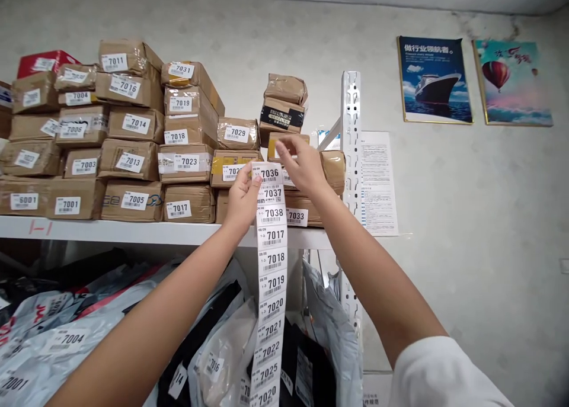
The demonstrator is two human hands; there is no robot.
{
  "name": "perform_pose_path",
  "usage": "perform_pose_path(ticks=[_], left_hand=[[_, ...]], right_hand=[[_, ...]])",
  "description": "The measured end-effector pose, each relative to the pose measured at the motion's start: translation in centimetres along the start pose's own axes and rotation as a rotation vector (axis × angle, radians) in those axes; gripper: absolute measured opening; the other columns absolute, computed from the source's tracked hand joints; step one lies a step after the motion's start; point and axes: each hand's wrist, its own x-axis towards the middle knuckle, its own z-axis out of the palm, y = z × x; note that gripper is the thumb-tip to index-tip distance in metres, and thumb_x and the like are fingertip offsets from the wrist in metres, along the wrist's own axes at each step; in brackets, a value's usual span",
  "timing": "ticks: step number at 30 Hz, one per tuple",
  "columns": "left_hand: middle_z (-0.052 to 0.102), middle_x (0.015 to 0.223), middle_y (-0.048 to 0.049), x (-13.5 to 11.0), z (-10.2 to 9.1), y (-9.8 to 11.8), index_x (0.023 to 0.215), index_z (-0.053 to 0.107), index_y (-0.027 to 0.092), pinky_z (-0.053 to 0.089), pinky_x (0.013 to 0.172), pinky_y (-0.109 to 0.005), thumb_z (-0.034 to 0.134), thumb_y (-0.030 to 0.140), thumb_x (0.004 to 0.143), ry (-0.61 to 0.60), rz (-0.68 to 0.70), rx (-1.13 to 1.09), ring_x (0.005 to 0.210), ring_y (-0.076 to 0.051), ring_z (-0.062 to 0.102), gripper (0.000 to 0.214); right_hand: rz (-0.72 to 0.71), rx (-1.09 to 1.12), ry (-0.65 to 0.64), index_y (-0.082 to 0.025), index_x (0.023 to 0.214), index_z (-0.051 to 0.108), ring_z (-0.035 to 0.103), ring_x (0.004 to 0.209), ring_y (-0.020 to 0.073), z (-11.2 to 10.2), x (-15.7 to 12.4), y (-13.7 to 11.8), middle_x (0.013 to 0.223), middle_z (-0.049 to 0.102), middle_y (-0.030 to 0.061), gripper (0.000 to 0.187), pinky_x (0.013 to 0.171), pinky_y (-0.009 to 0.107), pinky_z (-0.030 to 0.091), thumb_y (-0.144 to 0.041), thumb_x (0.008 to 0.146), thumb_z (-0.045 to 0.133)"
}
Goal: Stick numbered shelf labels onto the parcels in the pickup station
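Observation:
My left hand (242, 195) pinches the top of a long strip of white number labels (272, 259), thumb in front. The strip hangs straight down past the shelf edge, its top label reading 7036. Just above and to the right, my right hand (304, 165) is closed, with fingers bent and their tips close together in front of a small cardboard box with yellow tape (272, 147). Whatever those fingertips hold is too small to make out, and whether they touch the box cannot be told. Below the right wrist sits a box labelled 7033 (306, 211), partly covered by the strip.
Stacked, numbered cardboard parcels (133, 122) fill the white shelf (111, 229) on the left. A perforated metal post (351, 158) stands at its right end. Plastic mailing bags (66, 318) are packed underneath. Two posters (435, 81) and a printed sheet (380, 182) are on the wall.

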Motion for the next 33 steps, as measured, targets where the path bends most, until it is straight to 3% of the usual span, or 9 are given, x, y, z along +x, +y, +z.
perform_pose_path(ticks=[4, 7, 12, 14, 16, 20, 26, 30, 33], left_hand=[[0.069, 0.079, -0.0004, 0.9, 0.8, -0.2, 0.104, 0.061, 0.022, 0.051, 0.064, -0.027, 0.072, 0.034, 0.075, 0.034, -0.063, -0.106, 0.066, -0.014, 0.063, 0.033], [0.068, 0.081, -0.0015, 1.6, 1.5, -0.4, 0.09, 0.064, 0.018, 0.051, 0.067, -0.026, 0.077, 0.031, 0.069, 0.118, -0.059, -0.131, 0.069, -0.013, 0.063, 0.028], [0.055, 0.058, 0.0032, 2.6, 2.3, -0.6, 0.062, 0.055, 0.016, 0.039, 0.051, -0.02, 0.073, 0.044, 0.072, 0.328, 0.055, 0.053, 0.051, -0.008, 0.048, 0.034], [0.054, 0.057, 0.004, 2.9, 2.4, -0.5, 0.062, 0.053, 0.017, 0.039, 0.05, -0.02, 0.074, 0.045, 0.071, 0.327, 0.087, 0.041, 0.051, -0.008, 0.048, 0.036], [0.062, 0.066, 0.0018, 3.1, 2.3, -0.1, 0.073, 0.06, 0.017, 0.045, 0.055, -0.022, 0.077, 0.042, 0.068, 0.229, 0.067, -0.031, 0.057, -0.01, 0.055, 0.03], [0.069, 0.08, -0.0033, 3.6, 1.3, 0.8, 0.084, 0.065, 0.016, 0.049, 0.062, -0.026, 0.081, 0.04, 0.062, 0.111, -0.021, -0.066, 0.064, -0.013, 0.061, 0.035], [0.065, 0.065, -0.0009, 2.2, -1.5, 1.4, 0.069, 0.065, 0.015, 0.04, 0.049, -0.021, 0.079, 0.048, 0.064, 0.086, -0.095, 0.186, 0.054, -0.01, 0.053, 0.036], [0.063, 0.064, 0.0002, 0.8, -3.1, 1.8, 0.065, 0.064, 0.015, 0.04, 0.051, -0.019, 0.077, 0.047, 0.068, 0.07, -0.08, 0.201, 0.055, -0.009, 0.053, 0.035], [0.065, 0.067, -0.0011, 0.4, -4.0, 2.1, 0.069, 0.065, 0.016, 0.043, 0.053, -0.021, 0.075, 0.048, 0.071, 0.054, -0.071, 0.216, 0.059, -0.011, 0.057, 0.033]], right_hand=[[0.119, 0.296, -0.128, -0.017, 0.091, 0.068, 0.064, 0.075, 0.0156, -0.5, -1.8, 0.2, 0.086, 0.07, 0.0053, 0.017, 0.07, 0.031, 0.053, -0.031, 0.081, 0.066], [0.135, 0.337, -0.076, -0.017, 0.087, 0.069, 0.063, 0.074, 0.015, -0.5, -2.2, 0.6, 0.083, 0.07, 0.0041, 0.015, 0.072, 0.032, 0.053, -0.024, 0.075, 0.07], [0.184, 0.374, -0.012, -0.019, 0.086, 0.066, 0.063, 0.075, 0.015, 0.2, -2.4, 0.4, 0.082, 0.069, 0.0029, 0.013, 0.072, 0.032, 0.053, -0.028, 0.077, 0.067], [0.165, 0.34, 0.033, -0.02, 0.084, 0.064, 0.062, 0.075, 0.0146, 0.6, -2.1, 0.1, 0.083, 0.069, 0.0023, 0.01, 0.073, 0.031, 0.052, -0.029, 0.08, 0.065], [0.115, 0.288, 0.088, -0.02, 0.082, 0.063, 0.062, 0.076, 0.0141, 1.0, -1.6, -0.2, 0.085, 0.068, 0.0017, 0.007, 0.075, 0.031, 0.051, -0.027, 0.081, 0.062], [0.0, 0.188, 0.129, -0.02, 0.083, 0.063, 0.061, 0.079, 0.0148, 1.8, 1.4, -0.3, 0.088, 0.068, 0.0022, 0.005, 0.081, 0.033, 0.049, -0.023, 0.083, 0.058], [0.003, -0.057, 0.322, -0.018, 0.097, 0.061, 0.057, 0.101, 0.022, 2.7, 9.1, 2.9, 0.098, 0.062, 0.0083, 0.018, 0.092, 0.045, 0.044, -0.02, 0.09, 0.045], [0.078, -0.228, 0.239, -0.015, 0.098, 0.059, 0.057, 0.101, 0.0243, 3.1, 12.5, 5.9, 0.097, 0.059, 0.0102, 0.02, 0.09, 0.048, 0.045, -0.022, 0.093, 0.041], [0.093, -0.287, 0.248, -0.017, 0.106, 0.055, 0.056, 0.103, 0.026, 3.2, 12.8, 5.5, 0.109, 0.053, 0.0127, 0.019, 0.088, 0.048, 0.045, -0.028, 0.093, 0.048]])
